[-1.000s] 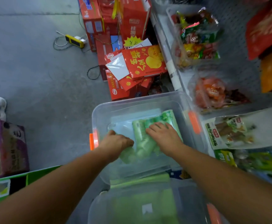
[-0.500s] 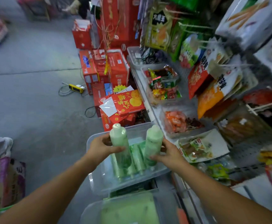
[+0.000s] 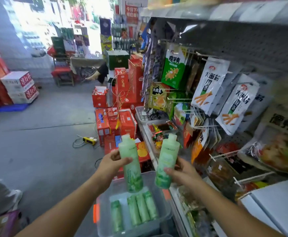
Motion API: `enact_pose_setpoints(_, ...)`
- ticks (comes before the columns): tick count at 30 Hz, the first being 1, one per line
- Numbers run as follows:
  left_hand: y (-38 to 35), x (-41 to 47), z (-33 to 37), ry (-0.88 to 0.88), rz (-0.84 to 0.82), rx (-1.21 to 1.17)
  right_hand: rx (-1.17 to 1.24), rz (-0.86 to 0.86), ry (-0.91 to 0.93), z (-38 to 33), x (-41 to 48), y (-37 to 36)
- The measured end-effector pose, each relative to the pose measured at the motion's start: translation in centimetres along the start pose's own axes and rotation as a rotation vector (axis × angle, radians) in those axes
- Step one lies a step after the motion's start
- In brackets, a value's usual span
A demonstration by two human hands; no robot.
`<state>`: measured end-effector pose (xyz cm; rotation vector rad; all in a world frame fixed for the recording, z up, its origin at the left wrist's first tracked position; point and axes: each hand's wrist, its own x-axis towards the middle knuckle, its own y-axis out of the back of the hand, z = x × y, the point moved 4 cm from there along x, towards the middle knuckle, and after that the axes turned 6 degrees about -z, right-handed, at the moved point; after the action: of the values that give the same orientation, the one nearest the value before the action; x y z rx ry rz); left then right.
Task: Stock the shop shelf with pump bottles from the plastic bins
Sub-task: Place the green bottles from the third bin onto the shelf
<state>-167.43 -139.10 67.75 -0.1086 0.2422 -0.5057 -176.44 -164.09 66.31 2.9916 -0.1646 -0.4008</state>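
Observation:
My left hand [image 3: 111, 164] grips a pale green bottle [image 3: 131, 170] upright by its middle. My right hand [image 3: 182, 171] grips a second green bottle [image 3: 166, 165], tilted slightly right. Both bottles are held above a clear plastic bin [image 3: 163, 200] with orange latches. Several more green bottles [image 3: 140, 209] lie flat inside the bin. The shop shelf [image 3: 216, 9] with its grey pegboard rises on the right, above and beyond my right hand.
Snack packets [image 3: 208, 86] hang on pegs along the pegboard. Trays of wrapped sweets [image 3: 160, 132] sit on a lower ledge. Red gift boxes [image 3: 122, 106] are stacked on the floor ahead. A yellow power strip [image 3: 89, 140] with cable lies on the grey concrete floor.
Both hands have lifted a bottle each out of the bin and raised them higher. My view has tilted up from the bin toward the shelf.

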Motion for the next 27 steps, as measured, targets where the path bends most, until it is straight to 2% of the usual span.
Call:
enact_pose_setpoints(9,-2.3,-3.0,8.2,-0.070,-0.068,-0.049,-0.032,0.014,0.110,-8.8,-5.0,1.2)
enact_pose_setpoints(20,-7.1,-5.9,12.8,-0.102,-0.329,-0.110,-0.015,0.246,0.153,-14.0,-14.2,1.1)
enact_pose_setpoints(27,-12.6,-9.4,13.4,-0.087,-0.514,-0.114,-0.023,0.390,0.129,-13.8,-23.3,1.7)
